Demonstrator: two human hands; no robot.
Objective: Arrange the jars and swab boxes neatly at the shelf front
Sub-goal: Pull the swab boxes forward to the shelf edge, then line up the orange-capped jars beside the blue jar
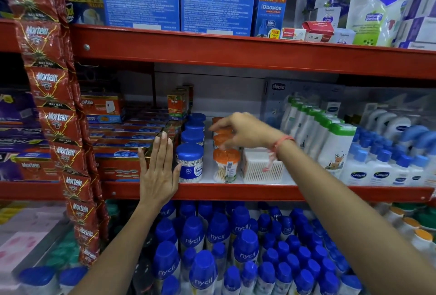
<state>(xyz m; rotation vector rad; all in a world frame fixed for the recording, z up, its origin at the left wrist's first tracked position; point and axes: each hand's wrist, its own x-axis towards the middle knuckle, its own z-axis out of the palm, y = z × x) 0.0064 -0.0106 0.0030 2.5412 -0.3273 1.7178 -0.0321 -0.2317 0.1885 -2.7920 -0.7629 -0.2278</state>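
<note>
Two hands: left hand (157, 172) flat beside blue-lidded jar (189, 163); right hand (238, 133) pinching orange-lidded jar (226, 164).

Mortein on hanging red sachets (48, 82), Odomos on blue boxes (141, 4), nycil on blue-capped bottles (203, 275), Cetaphil on white bottles (356, 172)

Left hand (157, 172) flat, fingers straight, thumb touching the front blue-lidded jar (190, 163). Right hand (240, 132) reaching over the orange-lidded jars (226, 164), beside the clear swab box (260, 168).
</note>
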